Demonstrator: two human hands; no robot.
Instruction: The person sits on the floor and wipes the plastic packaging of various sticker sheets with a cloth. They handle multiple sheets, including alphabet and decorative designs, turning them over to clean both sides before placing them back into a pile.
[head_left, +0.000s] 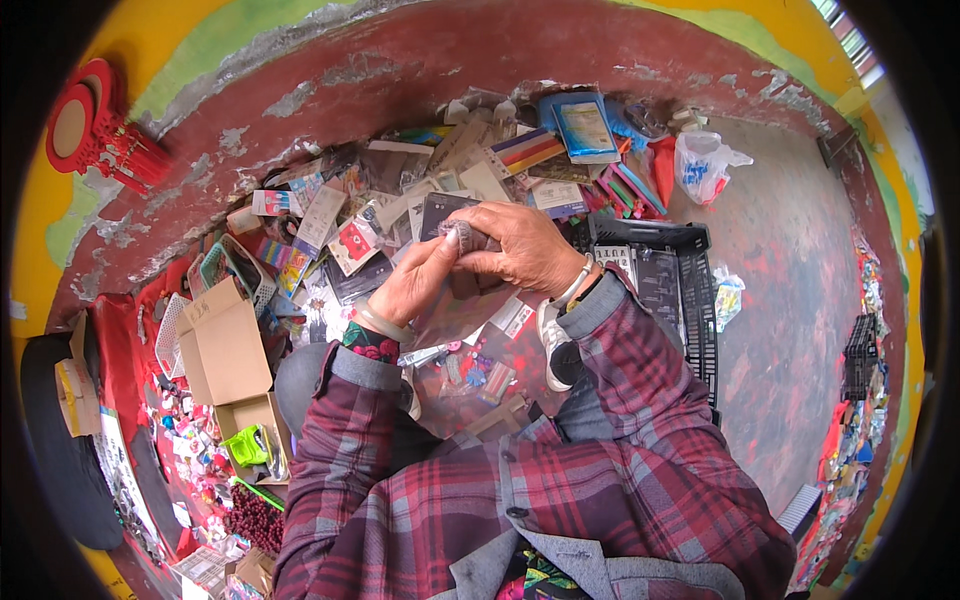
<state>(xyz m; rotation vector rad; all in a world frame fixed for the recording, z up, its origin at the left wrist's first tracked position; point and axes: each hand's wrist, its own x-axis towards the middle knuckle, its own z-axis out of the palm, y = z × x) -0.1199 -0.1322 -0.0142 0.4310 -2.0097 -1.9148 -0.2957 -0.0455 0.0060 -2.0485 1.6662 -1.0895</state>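
Note:
Both hands meet in front of me, over a heap of packaged goods. My left hand (410,285) pinches the left end of a small grey-brown cloth bundle (480,243) between thumb and fingers. On its right side, my right hand (530,243) is closed round the same bundle, thumb below and fingers over the top. The fingers hide much of it, so its exact kind does not show. Right behind the hands lies a dark flat packet (440,208). A white-and-red card (354,246) is to the left of them.
A black plastic crate (697,300) with dark packets stands to the right. An open cardboard box (232,350) holding a bright green item (246,446) is at left. A white plastic bag (704,165) lies far right. Small loose items (478,372) lie between my shoes.

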